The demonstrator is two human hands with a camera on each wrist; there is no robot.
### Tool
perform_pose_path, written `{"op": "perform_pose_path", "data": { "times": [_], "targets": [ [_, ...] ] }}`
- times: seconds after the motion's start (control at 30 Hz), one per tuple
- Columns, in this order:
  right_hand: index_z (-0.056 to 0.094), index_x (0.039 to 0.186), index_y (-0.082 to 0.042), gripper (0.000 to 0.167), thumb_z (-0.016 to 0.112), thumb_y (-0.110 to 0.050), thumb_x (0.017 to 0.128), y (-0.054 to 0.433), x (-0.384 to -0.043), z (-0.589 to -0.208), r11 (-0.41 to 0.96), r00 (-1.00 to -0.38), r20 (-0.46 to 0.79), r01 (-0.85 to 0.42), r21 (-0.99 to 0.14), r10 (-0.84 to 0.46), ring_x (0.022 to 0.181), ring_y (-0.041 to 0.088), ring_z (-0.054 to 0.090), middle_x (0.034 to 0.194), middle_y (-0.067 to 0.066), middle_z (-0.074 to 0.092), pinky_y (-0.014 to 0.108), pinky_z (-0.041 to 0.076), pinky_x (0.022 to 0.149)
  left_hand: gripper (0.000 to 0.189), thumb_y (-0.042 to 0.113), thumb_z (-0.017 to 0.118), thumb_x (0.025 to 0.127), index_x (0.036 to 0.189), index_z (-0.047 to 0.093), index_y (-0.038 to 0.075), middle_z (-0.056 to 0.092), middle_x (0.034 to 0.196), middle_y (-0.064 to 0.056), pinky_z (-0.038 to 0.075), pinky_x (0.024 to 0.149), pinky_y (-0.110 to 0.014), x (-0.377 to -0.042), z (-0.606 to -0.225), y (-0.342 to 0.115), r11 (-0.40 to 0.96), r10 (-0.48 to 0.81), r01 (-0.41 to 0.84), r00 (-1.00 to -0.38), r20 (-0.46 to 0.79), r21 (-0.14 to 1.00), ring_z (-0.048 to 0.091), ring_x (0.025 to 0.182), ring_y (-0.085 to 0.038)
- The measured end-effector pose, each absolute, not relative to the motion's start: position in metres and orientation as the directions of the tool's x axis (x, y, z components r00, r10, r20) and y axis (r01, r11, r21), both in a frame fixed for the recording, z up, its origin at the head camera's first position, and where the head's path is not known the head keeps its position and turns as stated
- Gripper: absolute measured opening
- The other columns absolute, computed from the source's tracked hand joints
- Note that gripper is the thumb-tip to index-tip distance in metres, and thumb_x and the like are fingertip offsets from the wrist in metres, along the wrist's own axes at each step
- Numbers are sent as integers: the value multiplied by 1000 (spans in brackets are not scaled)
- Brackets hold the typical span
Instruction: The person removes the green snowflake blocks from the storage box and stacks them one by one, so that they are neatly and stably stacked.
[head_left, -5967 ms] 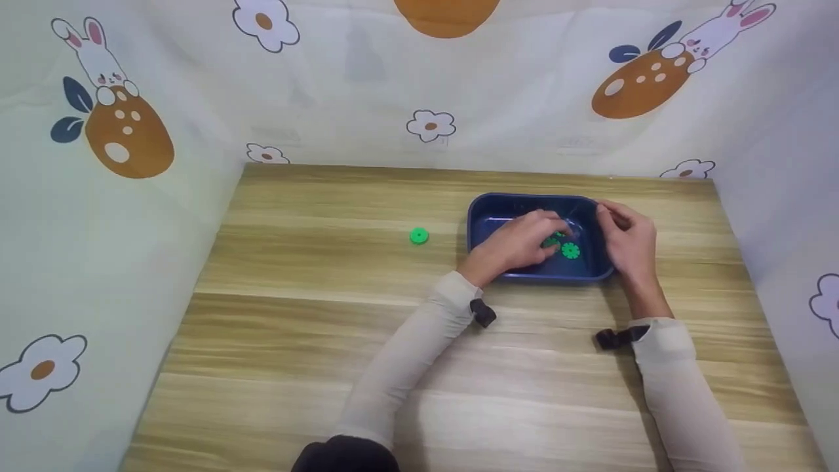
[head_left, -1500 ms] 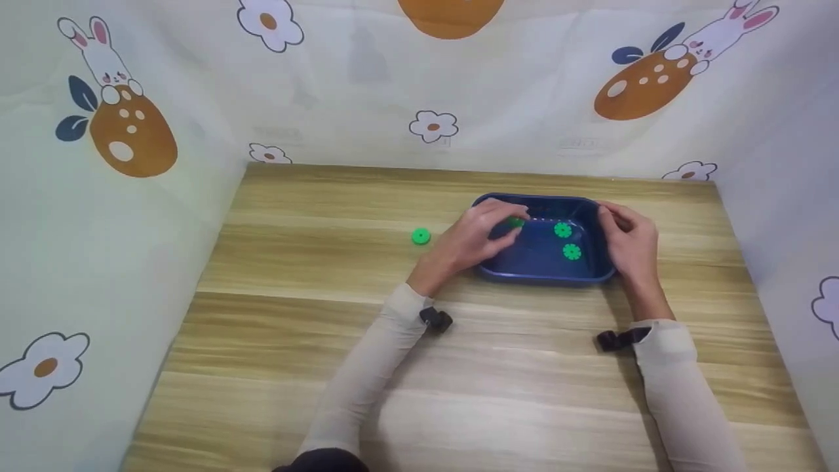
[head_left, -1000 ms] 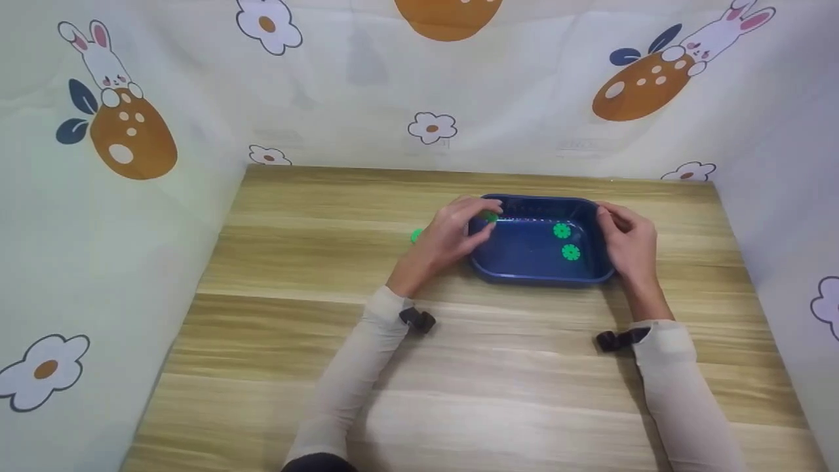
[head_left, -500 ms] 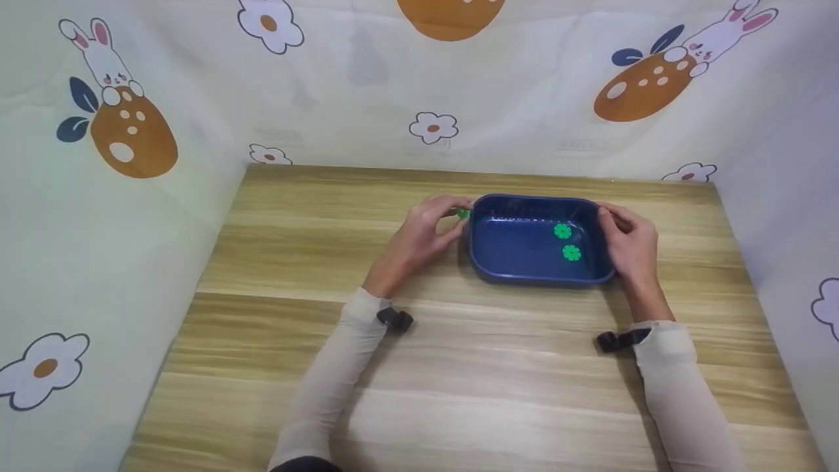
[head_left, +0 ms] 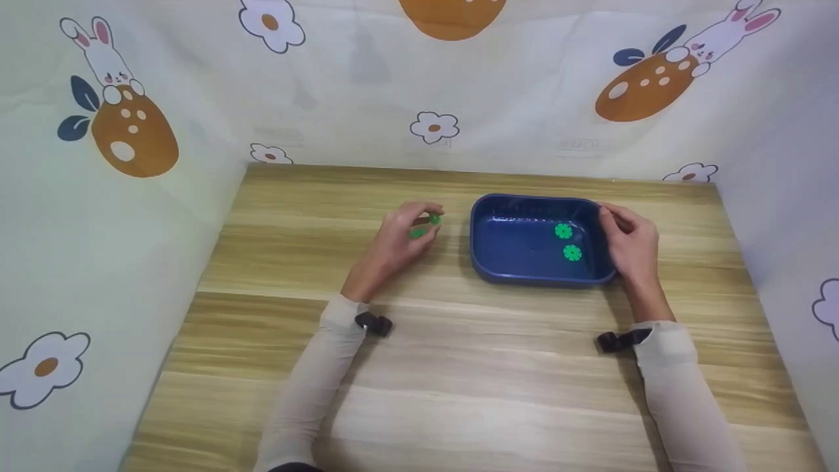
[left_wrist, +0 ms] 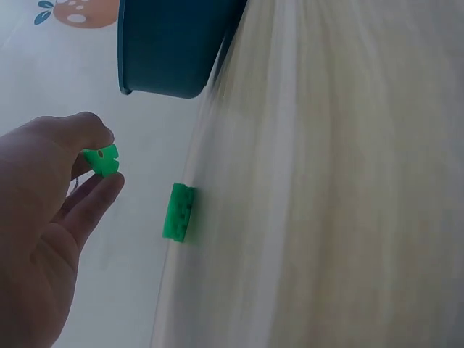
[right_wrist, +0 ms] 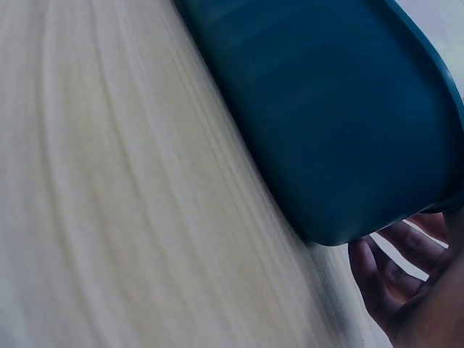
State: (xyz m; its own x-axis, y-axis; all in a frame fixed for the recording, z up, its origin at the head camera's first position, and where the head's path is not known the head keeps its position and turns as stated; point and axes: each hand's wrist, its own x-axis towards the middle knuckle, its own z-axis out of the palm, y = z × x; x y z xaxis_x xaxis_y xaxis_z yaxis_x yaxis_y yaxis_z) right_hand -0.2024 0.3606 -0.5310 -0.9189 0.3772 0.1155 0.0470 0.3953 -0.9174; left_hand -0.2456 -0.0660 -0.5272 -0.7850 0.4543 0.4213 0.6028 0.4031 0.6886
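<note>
My left hand [head_left: 393, 239] pinches a green notched toy disc [left_wrist: 104, 159] between thumb and fingertips, raised above the table left of the box. Just below it, a thick green notched piece that looks like stacked discs [left_wrist: 179, 212] sits on the table; in the head view my fingers partly cover it. My right hand [head_left: 630, 244] grips the right end of a dark blue rectangular plastic box [head_left: 524, 282], with the thumb at its rim. Inside, toward the right, lie two flat green notched discs, one farther back [head_left: 563, 231] and one nearer [head_left: 572, 253].
The box rests on a wood-grain table [head_left: 485, 373], toward its back right. Pale cloth walls [head_left: 347, 78] printed with rabbits and flowers enclose the back and both sides. A black strap-on device [head_left: 373, 323] sits on each wrist.
My left hand has lifted a green disc out of the box and carried it left over the rim, to above the green piece on the table. My right hand has stayed at the box.
</note>
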Motion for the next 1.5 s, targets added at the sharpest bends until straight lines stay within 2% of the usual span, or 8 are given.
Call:
{"op": "perform_pose_path", "data": {
  "times": [0.33, 0.6, 0.87, 1.03, 1.27, 1.5],
  "targets": [
    [81, 128, -10, 39, 71, -39, 104, 360, -203, -533, 426, -923, 116, 56, -903, 368, 101, -7, 71, 126, 12, 80, 11, 55, 91, 25, 0, 72, 99, 124, 71, 2, 73, 128, -15, 61, 105, -31, -244, -530, -75, 431, 446, 545, -821, 355, 719, 71, 125, -27],
    [80, 129, -10, 38, 71, -38, 104, 361, -204, -533, 426, -922, 103, 72, -902, 374, 99, -9, 70, 125, 10, 81, 10, 54, 91, 23, 2, 74, 99, 122, 74, 1, 68, 129, -16, 62, 104, -38, -241, -533, -85, 463, 421, 519, -842, 337, 719, 67, 127, -30],
    [81, 127, -10, 37, 72, -37, 104, 362, -203, -532, 429, -918, 111, 69, -901, 381, 96, -9, 70, 119, 3, 82, 9, 53, 89, 25, 3, 76, 97, 121, 76, 6, 71, 127, -14, 61, 104, -41, -242, -535, -89, 509, 471, 525, -833, 290, 682, 70, 118, -30],
    [81, 128, -10, 36, 72, -35, 105, 363, -203, -531, 427, -919, 105, 73, -901, 380, 97, -9, 70, 121, 6, 82, 10, 53, 90, 29, 1, 76, 94, 123, 76, 6, 72, 129, -13, 59, 107, -39, -243, -536, -89, 536, 502, 515, -831, 237, 669, 69, 121, -29],
    [80, 130, -10, 35, 70, -34, 106, 363, -205, -533, 436, -918, 101, 83, -896, 382, 96, -10, 68, 126, 15, 79, 8, 52, 90, 38, 0, 75, 93, 131, 74, 6, 73, 133, -13, 56, 112, -43, -243, -533, -91, 529, 523, 489, -831, 186, 694, 68, 126, -29],
    [80, 130, -9, 37, 70, -36, 106, 363, -204, -532, 439, -920, 111, 71, -896, 375, 97, -8, 69, 126, 15, 79, 9, 53, 90, 43, 0, 73, 93, 135, 73, 7, 74, 136, -11, 55, 114, -42, -243, -534, -92, 543, 540, 477, -829, 147, 691, 68, 128, -25]
  ]
}}
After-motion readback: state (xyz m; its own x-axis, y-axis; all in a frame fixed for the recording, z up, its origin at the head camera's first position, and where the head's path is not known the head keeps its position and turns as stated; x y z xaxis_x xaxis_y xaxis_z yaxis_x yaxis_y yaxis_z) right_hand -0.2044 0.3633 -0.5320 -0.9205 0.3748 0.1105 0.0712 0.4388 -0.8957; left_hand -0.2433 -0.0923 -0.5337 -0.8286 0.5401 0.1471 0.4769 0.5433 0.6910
